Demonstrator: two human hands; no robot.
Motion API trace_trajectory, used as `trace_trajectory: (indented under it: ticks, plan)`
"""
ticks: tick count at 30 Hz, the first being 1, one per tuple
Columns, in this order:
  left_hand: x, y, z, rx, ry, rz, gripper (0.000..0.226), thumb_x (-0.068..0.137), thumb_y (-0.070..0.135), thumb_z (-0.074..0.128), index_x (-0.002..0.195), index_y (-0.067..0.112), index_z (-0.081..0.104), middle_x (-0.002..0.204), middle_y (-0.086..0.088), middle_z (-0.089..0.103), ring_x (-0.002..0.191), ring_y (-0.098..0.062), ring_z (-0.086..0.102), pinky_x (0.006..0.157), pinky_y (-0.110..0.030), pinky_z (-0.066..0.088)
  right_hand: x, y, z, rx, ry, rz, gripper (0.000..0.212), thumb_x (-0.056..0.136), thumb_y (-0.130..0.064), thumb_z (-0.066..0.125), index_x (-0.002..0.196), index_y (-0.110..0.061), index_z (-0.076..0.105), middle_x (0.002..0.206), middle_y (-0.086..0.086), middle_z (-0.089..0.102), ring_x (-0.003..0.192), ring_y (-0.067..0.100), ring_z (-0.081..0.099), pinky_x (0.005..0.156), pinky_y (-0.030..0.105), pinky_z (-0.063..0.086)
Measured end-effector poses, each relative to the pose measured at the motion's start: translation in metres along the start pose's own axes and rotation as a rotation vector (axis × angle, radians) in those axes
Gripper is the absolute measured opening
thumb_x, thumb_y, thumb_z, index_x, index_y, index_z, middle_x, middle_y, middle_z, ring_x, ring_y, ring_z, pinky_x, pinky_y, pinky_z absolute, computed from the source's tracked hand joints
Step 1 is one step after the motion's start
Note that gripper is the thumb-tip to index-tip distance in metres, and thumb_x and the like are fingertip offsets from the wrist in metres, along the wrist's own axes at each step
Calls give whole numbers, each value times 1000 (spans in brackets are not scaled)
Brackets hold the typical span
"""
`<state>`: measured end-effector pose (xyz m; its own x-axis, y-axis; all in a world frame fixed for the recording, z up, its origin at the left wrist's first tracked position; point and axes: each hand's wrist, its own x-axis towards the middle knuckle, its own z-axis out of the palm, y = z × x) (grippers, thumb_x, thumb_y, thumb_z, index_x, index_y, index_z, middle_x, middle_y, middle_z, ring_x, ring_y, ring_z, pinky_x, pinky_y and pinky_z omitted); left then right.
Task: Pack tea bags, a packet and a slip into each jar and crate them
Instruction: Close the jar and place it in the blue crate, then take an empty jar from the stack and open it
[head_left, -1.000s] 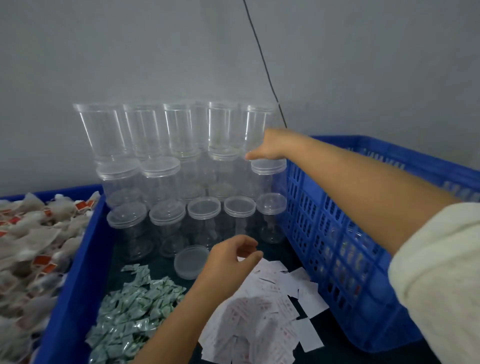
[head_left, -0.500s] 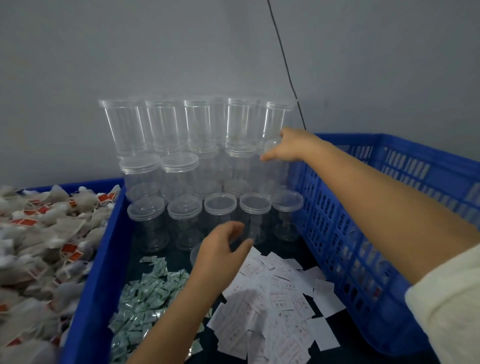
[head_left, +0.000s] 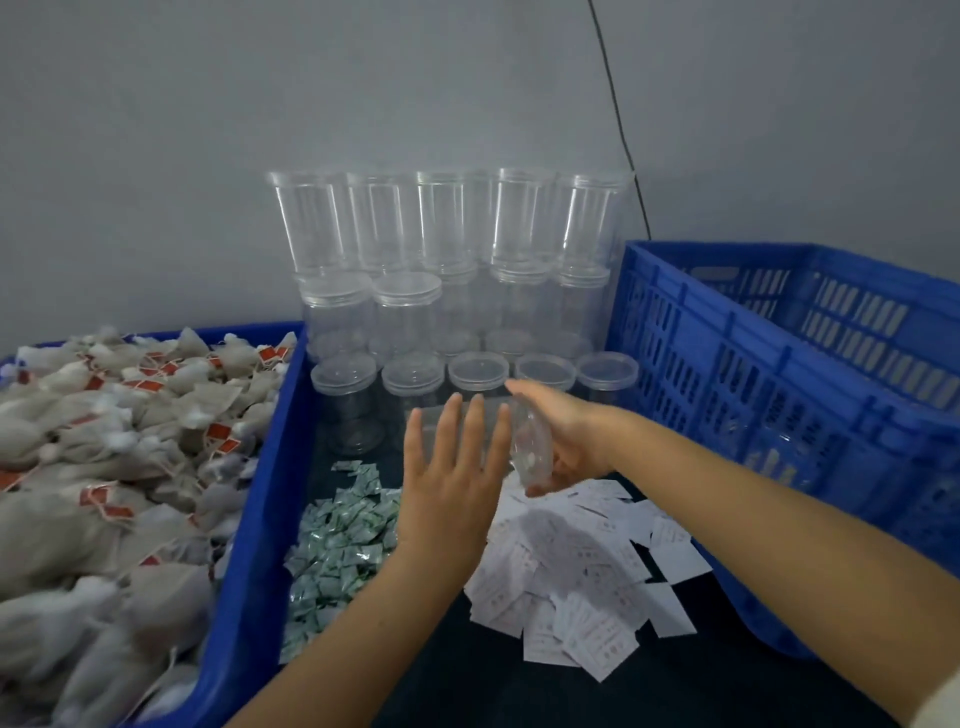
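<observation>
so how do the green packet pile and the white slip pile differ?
Colour: the green packets are pale green with print, and the white slips are white with faint print.
Shape: the packets look small and crinkly, while the slips are flat, larger rectangles.
Place: the packets lie left of the left hand, beside the blue tray wall; the slips lie right of it, below the right hand.
Shared: both are loose heaps on the dark surface.

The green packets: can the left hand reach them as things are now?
Probably yes. The left hand is open and holds nothing, and the green packets lie uncovered just beside its wrist, with nothing between.
</observation>
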<state>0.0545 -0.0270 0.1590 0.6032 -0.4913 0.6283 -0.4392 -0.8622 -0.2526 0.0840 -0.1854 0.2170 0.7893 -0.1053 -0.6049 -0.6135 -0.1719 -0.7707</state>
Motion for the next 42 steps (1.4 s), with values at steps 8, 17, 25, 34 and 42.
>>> trace_trajectory:
  ticks: [8,17,25,34,42]
  plan:
    - [-19,-8,16,-28,-84,56,77,57,32,82,126,9,57,111,-11,65,95,-30,65,79,-42,53,9,34,26,-171,4,-25,70,94,-71,30,123,-11,51,104,14,61,88,26,64,71,34,56]
    - [-32,-23,23,-949,-473,-259,103,51,76,61,136,38,18,121,18,44,110,-7,50,85,-24,45,0,43,-5,-546,-247,-677,51,80,-39,64,125,-47,41,127,-7,45,117,10,51,89,25,47]
    - [-39,-23,12,-1584,-692,-376,90,61,40,84,136,26,35,133,5,51,119,-12,55,98,-29,48,-23,36,-27,-536,-465,-688,83,60,-30,78,134,-43,42,145,-5,42,137,12,43,112,46,43]
    - [-55,-16,5,-2531,-1133,-322,86,75,58,66,134,1,41,124,-18,54,107,-38,58,89,-44,50,-23,27,-23,-203,-779,-751,89,60,-42,91,137,-21,50,139,5,53,129,27,51,109,47,41]
    - [-62,-13,11,-2641,-1047,-379,85,77,57,66,136,2,41,123,-22,55,103,-39,60,86,-43,51,-8,17,-18,566,-826,-864,83,47,-24,98,125,-24,67,119,10,68,112,31,66,99,47,53]
